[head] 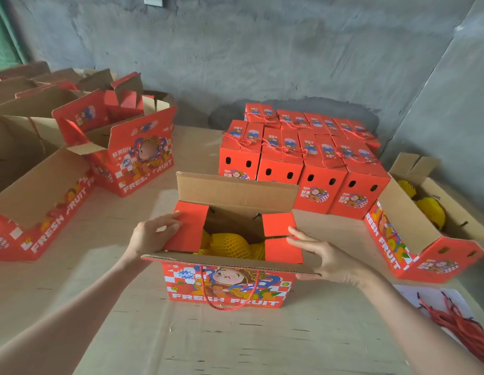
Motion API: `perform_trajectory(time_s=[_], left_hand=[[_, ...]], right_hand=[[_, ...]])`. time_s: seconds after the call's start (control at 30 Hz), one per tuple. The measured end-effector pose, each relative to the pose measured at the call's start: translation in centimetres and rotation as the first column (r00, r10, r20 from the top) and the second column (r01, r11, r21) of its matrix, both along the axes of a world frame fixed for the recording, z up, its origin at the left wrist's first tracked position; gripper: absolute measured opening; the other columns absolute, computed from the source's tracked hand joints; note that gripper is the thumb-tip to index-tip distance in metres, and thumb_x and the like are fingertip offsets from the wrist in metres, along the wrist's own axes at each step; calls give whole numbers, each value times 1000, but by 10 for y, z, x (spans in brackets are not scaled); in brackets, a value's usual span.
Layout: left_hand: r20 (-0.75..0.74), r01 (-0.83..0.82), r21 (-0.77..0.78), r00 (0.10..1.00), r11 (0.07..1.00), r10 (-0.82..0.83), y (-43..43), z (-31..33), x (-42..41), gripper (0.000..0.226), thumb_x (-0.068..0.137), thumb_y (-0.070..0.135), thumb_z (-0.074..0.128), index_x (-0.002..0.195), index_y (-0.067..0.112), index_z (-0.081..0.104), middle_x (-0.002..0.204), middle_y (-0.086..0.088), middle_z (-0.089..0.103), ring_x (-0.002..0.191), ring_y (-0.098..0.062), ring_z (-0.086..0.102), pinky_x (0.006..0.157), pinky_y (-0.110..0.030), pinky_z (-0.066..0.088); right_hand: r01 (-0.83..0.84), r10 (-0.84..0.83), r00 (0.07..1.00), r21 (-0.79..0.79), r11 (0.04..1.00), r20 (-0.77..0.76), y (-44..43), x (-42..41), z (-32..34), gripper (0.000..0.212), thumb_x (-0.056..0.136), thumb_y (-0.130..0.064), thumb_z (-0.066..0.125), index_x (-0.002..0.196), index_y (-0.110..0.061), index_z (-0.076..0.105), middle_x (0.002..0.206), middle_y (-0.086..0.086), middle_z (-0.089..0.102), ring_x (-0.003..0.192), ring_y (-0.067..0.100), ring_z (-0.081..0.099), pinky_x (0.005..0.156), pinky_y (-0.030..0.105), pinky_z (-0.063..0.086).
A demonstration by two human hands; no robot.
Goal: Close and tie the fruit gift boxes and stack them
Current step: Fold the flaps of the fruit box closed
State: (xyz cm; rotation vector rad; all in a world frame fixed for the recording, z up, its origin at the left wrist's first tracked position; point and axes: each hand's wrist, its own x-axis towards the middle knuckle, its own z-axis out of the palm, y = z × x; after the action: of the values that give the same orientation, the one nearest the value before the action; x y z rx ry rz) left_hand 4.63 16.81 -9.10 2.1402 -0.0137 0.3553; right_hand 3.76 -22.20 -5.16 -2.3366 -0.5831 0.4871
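Fruit gift box (224, 285) is sitting right in the middle of the table (235, 342) on my feed, printed front facing the camera, top open. Its tall brown back flap (235, 193) stands upright. Inside I can see fruit in yellow foam netting (227, 244). A red rope handle (227, 299) hangs in a loop down the front panel.

Left hand (151, 236) lies on the red left side flap (189, 228), fingers stretched out fairly flat on top of it, not gripping anything. Right hand (324, 255) is at the box's right end, fingers straight and touching the red right side flaps (278, 224), palm by the front corner. So both hands are loose and flat, just resting on cardboard.

Behind the box, close to the grey wall (262, 50), is a block of closed boxes (303, 158) packed side by side with red rope across their tops. Off to the right is another open box (414, 228) with yellow-netted fruit in it. On the left there's an open box (132, 158) and another one (40, 212) nearer the edge of the view. A bundle of red cords (457, 320) lies on the table at the right.
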Motion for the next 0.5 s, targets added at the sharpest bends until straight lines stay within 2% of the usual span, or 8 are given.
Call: perform_trajectory(time_s=[0.07, 0.13, 0.2, 0.27, 0.3, 0.37, 0.43, 0.5], left_hand=[[-23, 41, -158, 999, 987, -46, 3, -5, -2, 15, 89, 10, 63, 98, 16, 74, 116, 5, 65, 98, -7, 61, 76, -18, 48], [-67, 79, -334, 992, 939, -107, 4, -7, -4, 13, 88, 12, 65, 94, 21, 73, 100, 2, 71, 85, -10, 62, 73, -27, 51], [-135, -15, -411, 990, 912, -45, 3, -6, -4, 14, 77, 22, 64, 64, 19, 69, 67, 4, 65, 68, -16, 54, 67, -33, 46], [-195, -101, -402, 981, 910, 22, 0, -2, -6, 53, 85, 50, 49, 45, 18, 59, 51, 12, 55, 53, -7, 52, 57, -25, 43], [-225, -103, -420, 974, 902, 7, -1, -1, -8, 65, 93, 60, 36, 49, 22, 67, 53, 13, 61, 53, -1, 58, 58, -20, 45], [-251, -67, -501, 965, 863, -70, -3, 1, -9, 69, 92, 67, 19, 70, 36, 76, 76, 12, 73, 75, 0, 68, 70, -20, 48], [-246, -70, -481, 968, 874, -58, -6, 2, -10, 72, 90, 68, 24, 80, 20, 77, 78, 3, 73, 72, -8, 67, 70, -23, 48], [-229, -132, -427, 973, 894, 34, -17, 2, -9, 66, 93, 57, 38, 85, -1, 67, 73, -8, 65, 69, -18, 58, 65, -30, 45]], right_hand=[[13, -12, 999, 10, 1000, -41, 1, -1, 5, 84, 69, -51, 74, 143, -27, 42, 150, -34, 14, 137, -14, 13, 109, 14, 21], [80, -76, 996, 71, 994, -56, 3, -2, 10, 79, 68, -64, 67, 130, -15, 58, 142, -29, 37, 132, -8, 31, 107, 21, 27], [192, -188, 981, 136, 972, -44, 5, -6, 10, 73, 72, -78, 49, 90, -9, 67, 96, -14, 65, 95, 0, 56, 86, 19, 36], [343, -345, 938, 192, 919, -25, 15, -11, 9, 60, 78, -73, 34, 58, -19, 50, 57, -10, 44, 57, 4, 44, 68, 24, 32], [395, -404, 915, 250, 884, -13, 22, -12, 6, 56, 81, -69, 32, 55, -20, 37, 55, -9, 31, 53, 7, 34, 66, 27, 29], [454, -502, 864, 365, 813, 44, 35, -14, -2, 41, 91, -54, 34, 68, -24, 49, 67, -12, 46, 64, 3, 45, 73, 29, 34], [483, -569, 816, 421, 768, 100, 48, -13, -9, 27, 100, -36, 36, 119, -30, 55, 111, -26, 55, 98, -8, 52, 83, 22, 38], [483, -613, 770, 467, 741, 175, 56, -14, -16, 35, 103, -23, 37, 136, -35, 41, 112, -36, 48, 88, -11, 55, 75, 22, 39]])
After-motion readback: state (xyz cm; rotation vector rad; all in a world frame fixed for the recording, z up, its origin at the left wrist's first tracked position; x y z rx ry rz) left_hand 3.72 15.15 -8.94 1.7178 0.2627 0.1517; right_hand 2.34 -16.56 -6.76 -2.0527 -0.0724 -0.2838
